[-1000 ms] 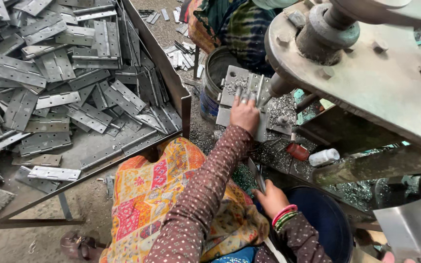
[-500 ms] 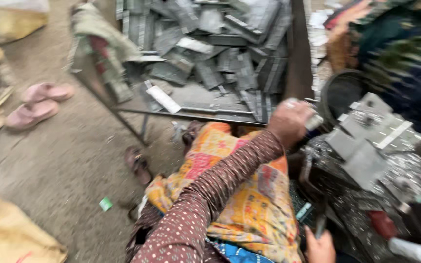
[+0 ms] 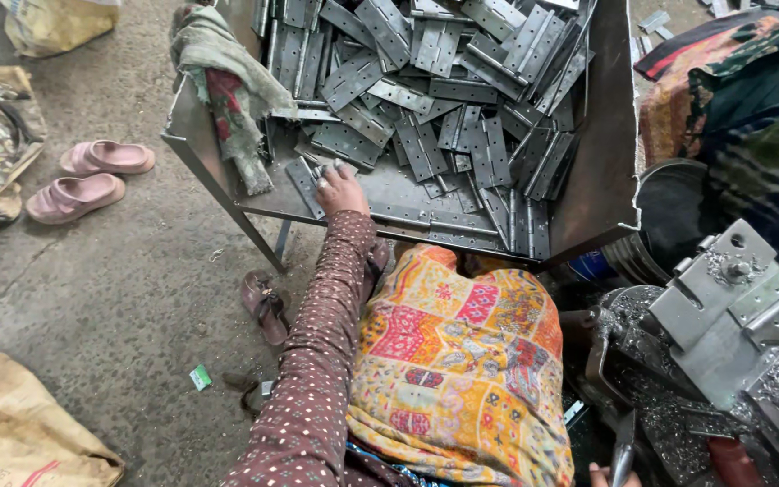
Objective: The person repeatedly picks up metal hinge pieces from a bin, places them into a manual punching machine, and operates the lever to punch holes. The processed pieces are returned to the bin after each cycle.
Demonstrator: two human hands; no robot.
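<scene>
Left hand (image 3: 343, 189) touches a hinge (image 3: 307, 185) in the metal tray (image 3: 601, 171).

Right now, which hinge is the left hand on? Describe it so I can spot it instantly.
Find the big sheet-metal tray heaped with grey hinges. At its near left corner, beside the green rag, the left hand rests on one hinge. It lies alone on bare tray floor, apart from the pile.

Metal tray-bench (image 3: 601, 180) w/ raised sides: heap of grey hinges (image 3: 444, 99) fills it, rag (image 3: 227, 81) draped over left corner.
</scene>
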